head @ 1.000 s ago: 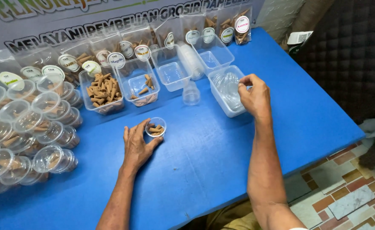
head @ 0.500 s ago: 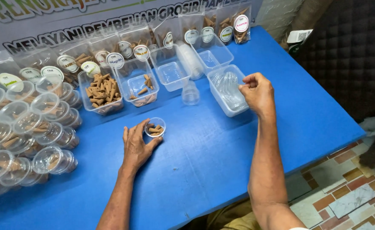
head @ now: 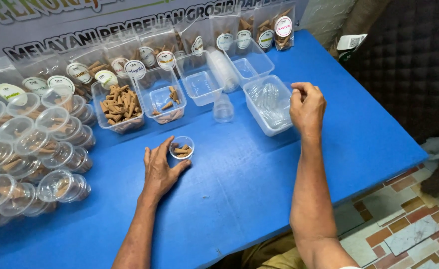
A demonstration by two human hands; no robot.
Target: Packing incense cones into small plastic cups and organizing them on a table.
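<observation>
Left hand [head: 159, 169] is laid flat on the blue table [head: 239, 184], fingers loosely cupped around a small clear cup [head: 182, 147] of brown cones — touching it, not gripped. Right hand [head: 306, 107] is curled shut beside the lid tub [head: 269, 104] — whether anything is pinched cannot be told.

Bright blue bench [head: 259, 169]; clear small cup [head: 182, 147] holding tan-brown cones; clear plastic tubs [head: 267, 105]; brown, cream and grey patchwork floor tiles [head: 403, 219].

Whatever my curled right hand [head: 306, 105] pinches is hidden, perhaps a clear lid, my palm partly covers the small cup [head: 182, 147], and the stacked lidded cups [head: 27, 149] run off the frame's left edge.
</observation>
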